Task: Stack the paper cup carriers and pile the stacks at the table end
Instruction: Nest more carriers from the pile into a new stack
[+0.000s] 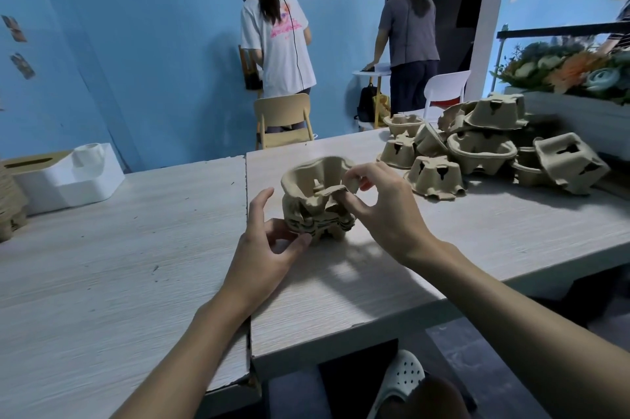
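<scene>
Head view. Stack (318,220) of carriers stands mid-table (477,248), just right of the seam between the two tops. Right hand (378,210) pinches the rim of the top carrier (313,179) between thumb and fingers. Left hand (269,244) holds the stack's base with thumb and curled fingers, index raised free. Loose pile (484,149) lies far right.
</scene>
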### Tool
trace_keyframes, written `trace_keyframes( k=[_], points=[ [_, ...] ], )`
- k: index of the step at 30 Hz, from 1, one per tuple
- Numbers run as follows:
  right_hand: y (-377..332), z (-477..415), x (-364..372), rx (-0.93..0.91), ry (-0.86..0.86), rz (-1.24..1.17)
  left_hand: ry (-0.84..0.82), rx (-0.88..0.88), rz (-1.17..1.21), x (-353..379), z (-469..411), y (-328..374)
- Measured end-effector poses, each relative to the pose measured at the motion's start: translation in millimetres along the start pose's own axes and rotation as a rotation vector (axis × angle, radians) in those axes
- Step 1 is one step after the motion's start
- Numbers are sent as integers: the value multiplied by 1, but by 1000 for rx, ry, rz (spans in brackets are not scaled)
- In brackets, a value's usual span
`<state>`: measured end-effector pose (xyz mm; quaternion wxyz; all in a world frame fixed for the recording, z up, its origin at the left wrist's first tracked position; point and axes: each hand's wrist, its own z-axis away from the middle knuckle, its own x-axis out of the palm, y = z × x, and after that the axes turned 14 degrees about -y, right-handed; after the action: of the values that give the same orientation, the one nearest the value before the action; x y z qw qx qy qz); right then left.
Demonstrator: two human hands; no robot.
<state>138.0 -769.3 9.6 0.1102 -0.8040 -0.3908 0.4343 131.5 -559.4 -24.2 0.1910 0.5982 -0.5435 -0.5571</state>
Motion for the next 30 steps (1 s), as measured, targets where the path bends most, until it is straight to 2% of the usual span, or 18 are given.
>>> trace_keyframes(
  k=[5,11,14,17,22,30],
  points=[
    [-7,-4,4,23,-2,17,2,8,-10,0,1,1],
    [-8,2,-3,109,-129,163,-25,18,-33,-1,1,-1],
    [-4,7,-11,124,-212,149,-48,25,-94,-4,-2,0],
    [7,8,-19,133,-157,123,-76,21,-116,-1,-11,7],
    [48,1,-42,310,-50,295,-106,37,-123,21,-27,22],
    [98,-12,-52,514,-183,526,-140,51,-172,32,-33,18]
  ],
)
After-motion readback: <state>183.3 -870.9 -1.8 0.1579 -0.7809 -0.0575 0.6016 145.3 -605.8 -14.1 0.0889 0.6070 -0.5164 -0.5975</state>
